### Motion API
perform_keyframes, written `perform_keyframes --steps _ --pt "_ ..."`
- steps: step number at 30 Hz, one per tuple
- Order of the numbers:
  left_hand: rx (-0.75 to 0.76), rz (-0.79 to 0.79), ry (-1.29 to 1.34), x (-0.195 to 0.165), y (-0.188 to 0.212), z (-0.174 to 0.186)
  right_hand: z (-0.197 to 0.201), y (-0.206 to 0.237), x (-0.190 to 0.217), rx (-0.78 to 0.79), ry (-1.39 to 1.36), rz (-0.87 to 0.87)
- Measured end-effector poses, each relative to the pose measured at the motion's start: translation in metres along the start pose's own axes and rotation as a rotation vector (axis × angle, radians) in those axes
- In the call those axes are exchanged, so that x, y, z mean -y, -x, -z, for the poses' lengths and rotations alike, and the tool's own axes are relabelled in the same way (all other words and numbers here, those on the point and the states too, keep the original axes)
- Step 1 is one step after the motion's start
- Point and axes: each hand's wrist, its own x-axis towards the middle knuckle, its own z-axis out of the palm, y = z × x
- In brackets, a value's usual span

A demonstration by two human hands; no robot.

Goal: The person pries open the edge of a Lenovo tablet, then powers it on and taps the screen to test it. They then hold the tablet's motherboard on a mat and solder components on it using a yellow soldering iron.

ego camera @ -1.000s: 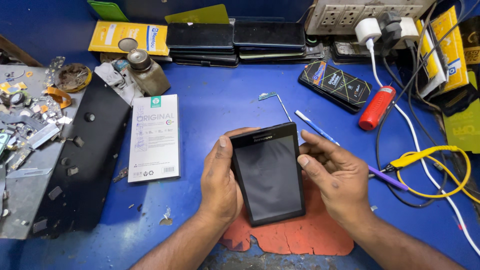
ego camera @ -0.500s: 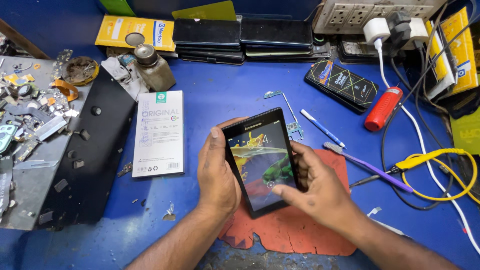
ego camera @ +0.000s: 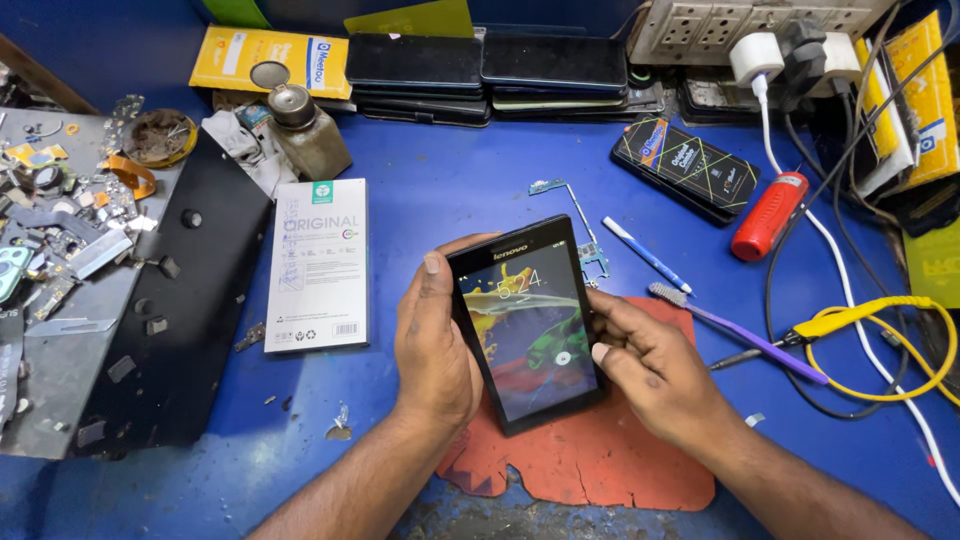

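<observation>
- A black slab-shaped tablet with a lit, colourful screen (ego camera: pixel 527 325) is held above the blue surface (ego camera: pixel 450 200), tilted up toward the camera, so the display can be read.
- The left hand (ego camera: pixel 435 345) wraps the tablet's left edge, its grip pinching the casing with the thumb lying up along the bezel; this steadies the device.
- The right hand (ego camera: pixel 650 365) cradles the right edge from below, its grip closed on the tablet, with the thumb tip resting on the glass near the lower right.
- Under the hands lies one ragged red rubber mat (ego camera: pixel 590 460), seemingly padding for work.
- One white flat cardboard box (ego camera: pixel 320 265) lies just left of the left hand.
- One purple-handled brush (ego camera: pixel 740 335) and one thin blue-and-white pen-like tool (ego camera: pixel 645 255) sit to the right, within reach.
- One red cylindrical tool (ego camera: pixel 768 215) lies further right, beside a yellow cable (ego camera: pixel 880 315).
- At the back, dark phones lie in two stacks (ego camera: pixel 480 70); their number per stack I cannot tell.
- One metal-capped glass bottle (ego camera: pixel 305 135) stands at the back left.
</observation>
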Motion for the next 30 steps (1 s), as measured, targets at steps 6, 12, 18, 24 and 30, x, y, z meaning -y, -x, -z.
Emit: perform_keyframes --steps 6,12,18,24,30 --pt "0.001 -0.001 -0.025 0.000 0.000 0.001 -0.001 0.000 0.008 0.024 0.016 0.032" --pt "0.000 0.011 -0.022 -0.001 -0.001 0.000 -0.001 0.001 0.009 0.009 0.037 -0.016" --pt "-0.004 0.017 -0.019 -0.001 -0.001 0.000 -0.005 0.000 0.018 0.003 0.010 0.037" --pt "0.026 0.039 0.019 -0.001 0.001 -0.001 -0.006 0.006 0.033 0.007 -0.117 0.281" --pt "0.039 0.060 0.043 -0.002 0.003 -0.002 -0.007 0.007 0.030 -0.014 -0.097 0.268"
